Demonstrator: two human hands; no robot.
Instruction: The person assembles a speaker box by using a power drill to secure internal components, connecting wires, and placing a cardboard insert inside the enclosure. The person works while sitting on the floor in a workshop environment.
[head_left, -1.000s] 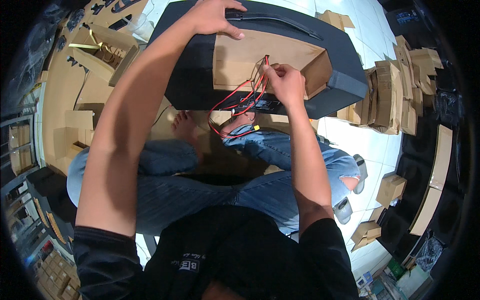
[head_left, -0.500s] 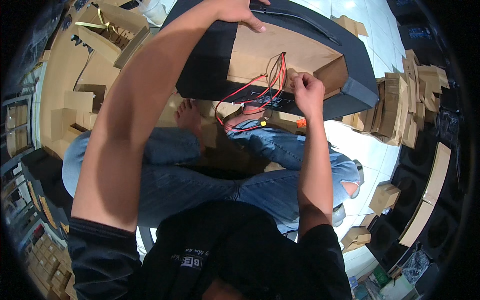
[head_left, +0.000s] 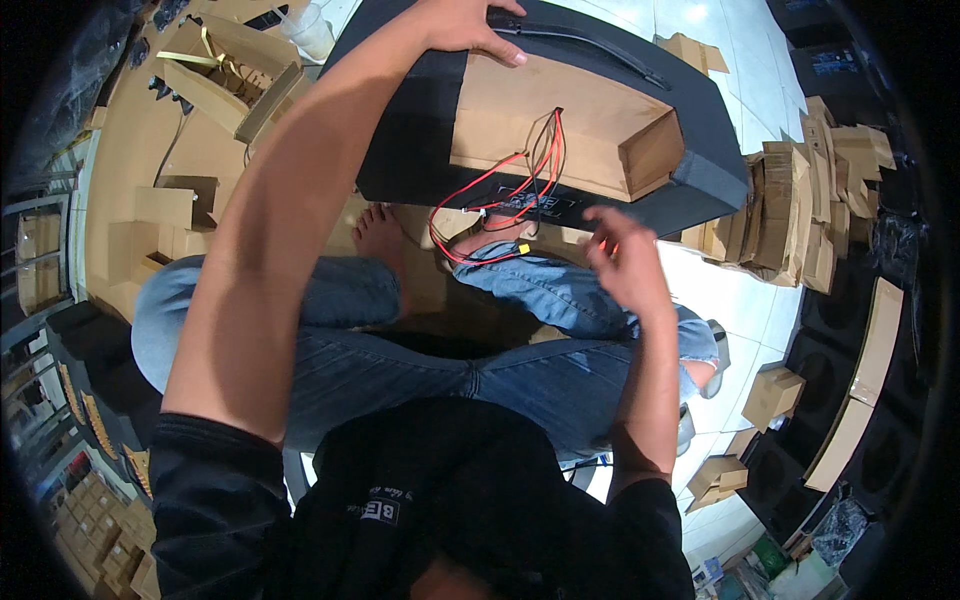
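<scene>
left hand (head_left: 466, 24) rests splayed on black cabinet (head_left: 415, 130), right hand (head_left: 632, 268) hovers half-open beside it.

White lettering (head_left: 380, 511), upside down and partly boxed, is printed on the black shirt (head_left: 450, 450). White print (head_left: 532, 197) is borne by the black cabinet (head_left: 405, 135) below its opening. Faint bluish marks (head_left: 835, 63) are seen at upper right.

We saw bright glare on the floor tiles (head_left: 738, 300), a shadow across the left arm (head_left: 285, 215), slight blur in the right hand (head_left: 630, 262), and fisheye distortion bending straight edges near the black rim.
</scene>
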